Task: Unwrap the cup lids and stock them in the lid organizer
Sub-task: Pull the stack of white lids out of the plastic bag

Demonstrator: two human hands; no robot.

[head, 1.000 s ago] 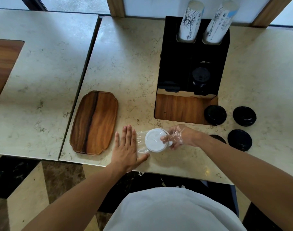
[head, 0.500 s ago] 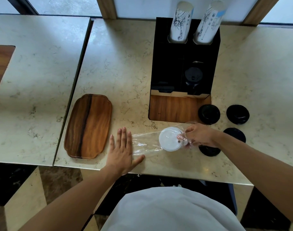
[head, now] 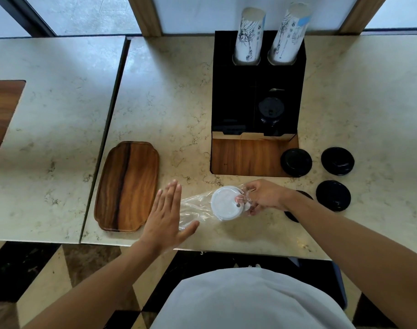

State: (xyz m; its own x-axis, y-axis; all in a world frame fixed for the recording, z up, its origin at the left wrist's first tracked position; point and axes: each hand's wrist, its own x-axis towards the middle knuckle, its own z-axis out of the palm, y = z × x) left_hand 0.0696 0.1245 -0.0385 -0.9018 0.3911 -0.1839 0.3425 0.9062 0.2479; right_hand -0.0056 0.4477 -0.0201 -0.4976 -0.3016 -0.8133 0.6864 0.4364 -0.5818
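A stack of white lids point(head: 226, 202) is pinched by the right hand point(head: 265, 197) at 6 o'clock on the counter point(head: 169, 91), inside a clear plastic wrap point(head: 196, 206). The wrap's tail is pinned flat under the open left hand point(head: 166, 216). Four black lids are counted at 4 o'clock: point(head: 296, 162), point(head: 337, 161), point(head: 333, 195), and one partly hidden point(head: 292, 216). Two cup stacks point(head: 249, 36) point(head: 289, 35) are held in the lid organizer point(head: 236, 103) at 12 o'clock. One wooden tray point(head: 128, 186) is seen at 8 o'clock.

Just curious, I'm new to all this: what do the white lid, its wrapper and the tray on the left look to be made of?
The white lid looks like matte moulded plastic, with a raised rim. Its wrapper seems thin clear plastic film: glossy, crinkled, see-through. The tray looks like polished wood, with dark grain streaks.
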